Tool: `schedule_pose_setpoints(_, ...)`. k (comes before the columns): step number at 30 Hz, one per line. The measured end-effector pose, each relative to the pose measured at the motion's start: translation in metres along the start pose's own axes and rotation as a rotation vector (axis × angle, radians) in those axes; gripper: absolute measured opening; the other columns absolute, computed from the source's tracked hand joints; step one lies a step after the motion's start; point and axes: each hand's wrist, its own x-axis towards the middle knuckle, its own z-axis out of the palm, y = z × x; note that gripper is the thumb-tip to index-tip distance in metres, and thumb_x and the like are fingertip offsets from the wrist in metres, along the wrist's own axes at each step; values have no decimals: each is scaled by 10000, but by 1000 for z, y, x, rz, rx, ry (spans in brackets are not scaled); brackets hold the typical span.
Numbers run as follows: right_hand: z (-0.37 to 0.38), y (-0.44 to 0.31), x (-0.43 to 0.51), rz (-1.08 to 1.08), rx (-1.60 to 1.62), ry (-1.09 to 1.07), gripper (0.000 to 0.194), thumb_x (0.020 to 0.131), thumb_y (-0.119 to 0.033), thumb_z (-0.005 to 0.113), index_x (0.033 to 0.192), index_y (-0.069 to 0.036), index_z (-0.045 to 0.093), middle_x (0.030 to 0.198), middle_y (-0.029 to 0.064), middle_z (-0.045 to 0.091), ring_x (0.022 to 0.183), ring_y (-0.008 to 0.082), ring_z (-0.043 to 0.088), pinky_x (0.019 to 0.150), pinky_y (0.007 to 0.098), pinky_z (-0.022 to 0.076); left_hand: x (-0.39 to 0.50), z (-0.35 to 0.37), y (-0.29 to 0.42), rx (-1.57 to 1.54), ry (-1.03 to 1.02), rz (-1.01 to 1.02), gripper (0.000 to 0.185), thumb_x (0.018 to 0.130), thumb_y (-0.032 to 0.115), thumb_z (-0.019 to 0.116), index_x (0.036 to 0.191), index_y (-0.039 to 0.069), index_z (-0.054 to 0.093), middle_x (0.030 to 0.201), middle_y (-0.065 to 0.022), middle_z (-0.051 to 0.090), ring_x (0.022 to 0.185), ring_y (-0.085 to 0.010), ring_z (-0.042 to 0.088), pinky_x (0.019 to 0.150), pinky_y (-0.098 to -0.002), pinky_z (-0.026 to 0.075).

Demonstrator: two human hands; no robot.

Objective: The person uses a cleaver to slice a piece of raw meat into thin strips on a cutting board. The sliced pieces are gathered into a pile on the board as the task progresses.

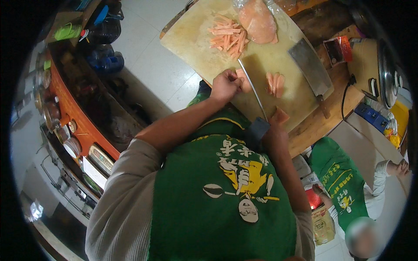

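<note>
My left hand (226, 85) has its fingertips curled on a small pink piece of what looks like ham (245, 84), on a pale yellow cutting board (186, 39). Gripped in my right hand (276, 133) is a knife (253, 86), seen along its thin spine, its blade right beside that piece. A dark blocky part (258, 129) by the handle is unclear. Several slices (276, 84) lie right of the blade, and another pink piece (281, 115) is close to my right hand. Farther up are a heap of cut strips (228, 37) and a large pink chunk (258, 21) in clear film.
A cleaver (308, 63) lies on the board's right side. Beyond it stands a lidded cooker (365, 68) with a black cord. Another person in a green apron (339, 179) is at lower right. Jars and bowls line an orange counter (81, 125) at left.
</note>
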Motion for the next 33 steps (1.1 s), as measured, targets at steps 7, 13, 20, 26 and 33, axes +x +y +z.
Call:
schedule_pose_setpoints(7,-6,5,-5,37,-37,-105,226,854,-152,541,1053,-70,611,829,256,666,734,443,659,665,547,534,13,-4,-23,14,-22,57,162,850,87,716,832,-11,588,721,-81,643,610,-149,643,570,-311,525)
schedule_pose_setpoints(13,22,28,26,-142,76,-115,258,862,-165,543,1055,-13,623,905,282,659,865,442,651,758,542,526,8,-1,-17,24,15,42,158,835,85,713,815,-10,588,721,-95,651,628,-168,647,590,-322,524)
schedule_pose_setpoints(20,33,38,28,-78,68,-108,290,861,-198,591,1059,12,615,912,297,654,904,483,628,807,558,501,5,-6,-7,140,22,125,179,891,108,694,850,-26,584,710,-90,657,622,-151,652,554,-303,522)
schedule_pose_setpoints(26,23,27,17,-131,237,148,367,855,-180,619,1143,35,544,976,334,635,939,502,618,816,572,492,-2,-4,-19,135,25,192,166,894,106,677,893,-24,574,731,-94,660,643,-146,656,581,-294,524)
schedule_pose_setpoints(33,63,79,23,-200,-52,-48,465,843,-210,643,1216,31,507,1019,347,628,957,496,622,803,554,503,-8,-5,-14,114,14,168,147,889,93,672,892,-9,565,747,-91,666,659,-146,664,597,-292,530)
